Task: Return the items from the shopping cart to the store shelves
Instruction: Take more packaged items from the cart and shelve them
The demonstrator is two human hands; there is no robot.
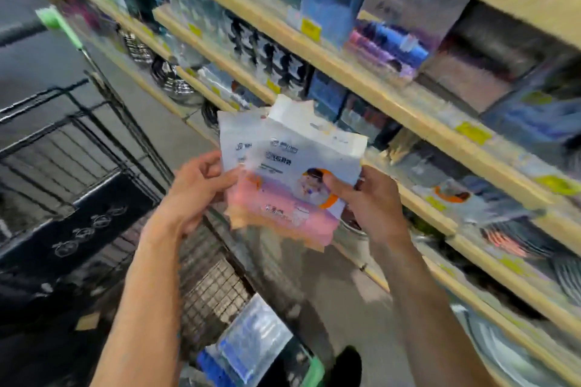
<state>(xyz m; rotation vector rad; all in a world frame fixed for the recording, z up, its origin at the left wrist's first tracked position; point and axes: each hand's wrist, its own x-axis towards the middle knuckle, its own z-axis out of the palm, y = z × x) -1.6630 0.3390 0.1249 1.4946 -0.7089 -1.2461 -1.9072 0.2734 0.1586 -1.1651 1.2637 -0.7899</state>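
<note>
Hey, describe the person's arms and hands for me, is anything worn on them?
Both forearms are bare as far as the frame shows, with no sleeves visible. The left hand and right hand wear no gloves. No watch, bracelet or ring can be seen, though motion blur could hide something small.

Left hand (pixel 196 185): gripping the left edge of the packet stack (pixel 289 173), thumb lying on its front.
Right hand (pixel 374 198): pinching the stack's right edge.
Forearms: both bare, reaching up toward the stack.
</note>
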